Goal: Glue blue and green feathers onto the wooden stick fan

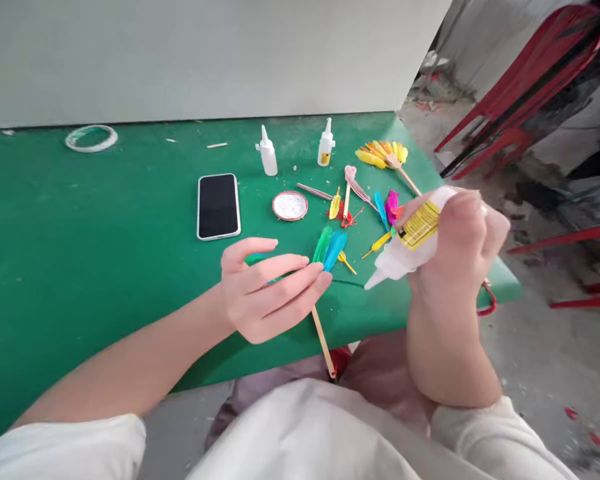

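Note:
My right hand [460,240] is wrapped round a white glue bottle [420,230] with a yellow label, tilted so its nozzle points down and left. My left hand [270,287] lies over a feather fan, fingers stretched out and thumb apart. Its fingertips touch the fan's blue feather [336,248] beside a green feather [323,245]. More teal feather shows between thumb and fingers; the fan's middle is hidden under the hand. Its wooden stick [323,341] runs toward my lap, past the table's front edge. The nozzle is apart from the feathers.
On the green table [130,220] stand two small glue bottles [269,157]. A phone [219,207], a round white lid [290,206], a tape ring [91,139], loose coloured feathers [392,207] and a yellow feather fan [383,155] lie around. Red chairs [525,87] stand at right.

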A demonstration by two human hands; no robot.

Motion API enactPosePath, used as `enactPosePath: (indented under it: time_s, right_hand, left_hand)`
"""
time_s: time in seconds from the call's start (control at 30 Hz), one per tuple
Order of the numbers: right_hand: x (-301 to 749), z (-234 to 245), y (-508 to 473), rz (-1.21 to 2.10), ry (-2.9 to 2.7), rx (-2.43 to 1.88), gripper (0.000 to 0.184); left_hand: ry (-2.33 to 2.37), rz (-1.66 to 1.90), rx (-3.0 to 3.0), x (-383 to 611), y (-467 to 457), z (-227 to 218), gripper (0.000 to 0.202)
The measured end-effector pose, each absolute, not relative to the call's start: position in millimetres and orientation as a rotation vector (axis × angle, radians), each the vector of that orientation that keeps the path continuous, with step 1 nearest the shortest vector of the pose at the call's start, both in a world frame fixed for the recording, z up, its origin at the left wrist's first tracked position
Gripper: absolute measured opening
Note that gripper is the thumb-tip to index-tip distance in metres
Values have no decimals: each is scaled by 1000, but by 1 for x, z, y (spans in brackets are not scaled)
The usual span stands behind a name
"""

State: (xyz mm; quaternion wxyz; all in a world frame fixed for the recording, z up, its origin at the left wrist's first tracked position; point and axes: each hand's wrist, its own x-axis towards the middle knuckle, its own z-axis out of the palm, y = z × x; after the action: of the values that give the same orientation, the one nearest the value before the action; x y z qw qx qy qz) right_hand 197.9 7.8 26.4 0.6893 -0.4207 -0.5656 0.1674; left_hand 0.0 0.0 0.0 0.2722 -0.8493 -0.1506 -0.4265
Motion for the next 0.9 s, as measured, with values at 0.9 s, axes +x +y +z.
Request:
enactPosePath:
  time_s: [0.9]
  right_hand:
    - [198, 36, -8, 281, -1362, -901, 40]
  left_hand:
    - [-389, -1222, -2326, 1, 2, -5, 15]
